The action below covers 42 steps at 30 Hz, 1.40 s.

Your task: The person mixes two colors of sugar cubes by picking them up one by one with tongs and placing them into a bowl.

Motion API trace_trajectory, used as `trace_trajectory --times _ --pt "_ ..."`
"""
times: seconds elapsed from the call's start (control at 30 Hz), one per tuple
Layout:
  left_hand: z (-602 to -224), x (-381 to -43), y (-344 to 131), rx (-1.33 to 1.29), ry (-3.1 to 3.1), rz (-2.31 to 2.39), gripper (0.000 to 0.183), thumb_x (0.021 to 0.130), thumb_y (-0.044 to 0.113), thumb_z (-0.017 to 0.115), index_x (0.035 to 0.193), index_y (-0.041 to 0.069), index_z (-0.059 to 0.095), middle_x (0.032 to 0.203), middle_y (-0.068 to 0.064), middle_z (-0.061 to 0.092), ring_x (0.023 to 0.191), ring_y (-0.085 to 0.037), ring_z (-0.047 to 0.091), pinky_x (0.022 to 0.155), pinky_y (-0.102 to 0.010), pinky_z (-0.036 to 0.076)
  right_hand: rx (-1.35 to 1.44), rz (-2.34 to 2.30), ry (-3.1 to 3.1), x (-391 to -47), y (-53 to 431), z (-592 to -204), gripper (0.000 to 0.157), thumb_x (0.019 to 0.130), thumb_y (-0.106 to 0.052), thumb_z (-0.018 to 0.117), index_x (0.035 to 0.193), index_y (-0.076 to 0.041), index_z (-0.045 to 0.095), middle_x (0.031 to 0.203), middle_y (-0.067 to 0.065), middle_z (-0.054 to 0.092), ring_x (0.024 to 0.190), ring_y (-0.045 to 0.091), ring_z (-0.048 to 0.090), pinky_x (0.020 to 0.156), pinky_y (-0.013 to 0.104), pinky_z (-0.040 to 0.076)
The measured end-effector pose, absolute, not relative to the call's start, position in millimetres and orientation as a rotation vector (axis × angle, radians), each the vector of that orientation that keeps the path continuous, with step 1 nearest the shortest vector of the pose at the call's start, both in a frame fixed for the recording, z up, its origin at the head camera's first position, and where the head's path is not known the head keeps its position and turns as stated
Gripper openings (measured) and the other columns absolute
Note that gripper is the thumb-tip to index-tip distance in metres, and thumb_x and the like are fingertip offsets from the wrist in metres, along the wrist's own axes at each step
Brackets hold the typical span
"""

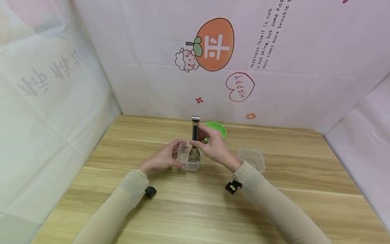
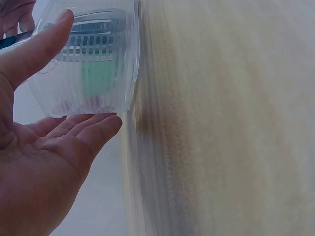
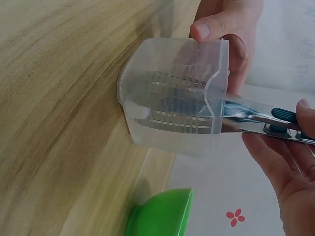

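My left hand holds a clear plastic container at its left side, thumb along the near wall and fingers around towards the far side. My right hand grips metal kitchen tongs with dark green grips, thumb on one arm and fingers on the other. The tongs stand upright, with their slotted heads down inside the container. Through the container wall in the right wrist view, the two heads show slightly apart. The container's base is on the wooden table.
Behind my right hand is a green bowl, near the back wall. A translucent square lid lies to the right, beside my right wrist. White printed sheets enclose the table at the back and sides.
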<state>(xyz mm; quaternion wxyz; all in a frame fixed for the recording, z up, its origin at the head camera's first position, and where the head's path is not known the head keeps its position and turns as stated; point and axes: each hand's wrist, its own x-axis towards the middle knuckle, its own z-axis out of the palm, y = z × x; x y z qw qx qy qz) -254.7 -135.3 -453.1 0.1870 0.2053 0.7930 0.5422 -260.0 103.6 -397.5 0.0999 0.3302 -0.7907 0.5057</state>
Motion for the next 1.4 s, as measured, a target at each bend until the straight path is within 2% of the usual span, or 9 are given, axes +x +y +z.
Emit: trace_trajectory --times 0.3,0.6,0.77,0.97,1.17,1.4 --pt "-454.0 -254.4 -135.1 0.591 2.233 1.530 0.097 0.081 0.004 0.091 0.159 0.009 0.034 0.161 -0.014 0.045 0.152 -0.036 0.036 0.123 -0.050 0.034 0.932 1.508 -2.335 -259.6 103.3 -402.0 0.023 0.091 -0.001 0.082 0.107 -0.009 0.068 0.083 0.000 0.071 0.073 0.016 0.068 0.061 0.031 0.056" --pt "-452.0 -252.3 -134.7 0.586 2.220 1.537 0.097 0.082 0.004 0.090 0.160 0.007 0.032 0.164 -0.016 0.039 0.152 -0.040 0.034 0.122 -0.053 0.034 0.901 1.487 -2.265 -258.2 99.9 -400.7 0.019 0.091 -0.003 0.083 0.102 -0.009 0.069 0.081 -0.001 0.070 0.071 0.015 0.065 0.062 0.030 0.055" --pt "-452.5 -252.3 -134.2 0.562 2.220 1.540 0.098 0.082 0.004 0.091 0.160 0.009 0.033 0.165 -0.014 0.038 0.152 -0.039 0.034 0.122 -0.051 0.035 0.886 1.502 -2.236 -257.4 98.8 -402.4 0.019 0.090 -0.002 0.083 0.102 -0.008 0.069 0.081 -0.001 0.070 0.072 0.015 0.065 0.063 0.030 0.057" --pt "-453.9 -252.7 -134.9 0.549 2.215 1.549 0.099 0.081 0.003 0.091 0.161 0.010 0.033 0.165 -0.014 0.038 0.152 -0.038 0.034 0.122 -0.051 0.034 0.868 1.565 -2.172 -255.5 97.5 -402.4 0.018 0.090 0.000 0.083 0.101 -0.005 0.069 0.080 0.002 0.070 0.069 0.017 0.065 0.058 0.030 0.058" --pt "-453.7 -253.1 -135.0 0.552 2.190 1.580 0.100 0.080 0.000 0.091 0.161 0.008 0.032 0.160 -0.015 0.045 0.151 -0.037 0.037 0.122 -0.049 0.034 0.863 1.623 -2.002 -254.3 99.5 -390.1 0.017 0.089 0.005 0.082 0.097 0.001 0.068 0.078 0.009 0.070 0.066 0.024 0.065 0.055 0.028 0.059" --pt "-454.4 -253.7 -135.4 0.565 2.159 1.606 0.097 0.080 -0.003 0.090 0.159 0.007 0.034 0.159 -0.017 0.046 0.151 -0.038 0.036 0.123 -0.049 0.033 0.814 1.649 -1.918 -254.2 111.5 -367.5 0.019 0.089 0.007 0.080 0.101 0.002 0.067 0.083 0.011 0.069 0.069 0.018 0.064 0.056 0.024 0.060"
